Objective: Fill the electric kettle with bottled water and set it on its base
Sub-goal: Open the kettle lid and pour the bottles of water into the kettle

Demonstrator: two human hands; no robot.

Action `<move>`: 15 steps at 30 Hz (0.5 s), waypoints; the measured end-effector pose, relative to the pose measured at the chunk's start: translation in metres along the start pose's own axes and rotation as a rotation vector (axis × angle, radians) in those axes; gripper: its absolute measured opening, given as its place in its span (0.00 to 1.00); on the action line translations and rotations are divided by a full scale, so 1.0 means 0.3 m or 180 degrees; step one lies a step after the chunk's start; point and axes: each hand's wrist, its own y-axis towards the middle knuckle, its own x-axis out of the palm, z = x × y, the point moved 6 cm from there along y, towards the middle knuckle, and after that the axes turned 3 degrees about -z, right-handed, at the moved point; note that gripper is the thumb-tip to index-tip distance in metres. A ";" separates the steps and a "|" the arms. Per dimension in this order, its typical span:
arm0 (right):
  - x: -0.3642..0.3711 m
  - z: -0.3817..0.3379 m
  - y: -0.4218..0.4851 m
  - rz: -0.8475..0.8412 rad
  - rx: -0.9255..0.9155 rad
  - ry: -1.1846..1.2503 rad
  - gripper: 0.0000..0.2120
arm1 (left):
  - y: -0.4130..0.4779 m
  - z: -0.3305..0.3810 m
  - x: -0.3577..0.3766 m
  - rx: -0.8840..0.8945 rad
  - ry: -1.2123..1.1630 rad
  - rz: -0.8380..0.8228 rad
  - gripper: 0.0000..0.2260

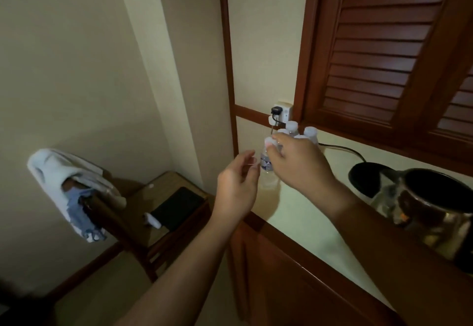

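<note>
While right hand [297, 162] is gripping the water bottle [266, 164] near its cap, left hand [236, 187] is hovering beside it, fingers loosely spread.

- Setting: a hotel or guest room is being suggested, though a private bedroom cannot be ruled out.
- A cluster of small water bottles [297, 131] and a glass kettle [432, 203] are being kept on a pale counter [304, 210] with wood trim.
- Dark louvered shutters [371, 44] are being shown above it.
- A wooden chair [163, 213] is being used to hold draped clothing [69, 187].
- A wall socket [280, 112] is being occupied by a plug.
</note>
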 end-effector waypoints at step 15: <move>-0.052 -0.136 0.020 0.1047 -0.0597 -0.0849 0.19 | 0.015 -0.105 -0.094 0.0158 -0.0138 -0.0700 0.27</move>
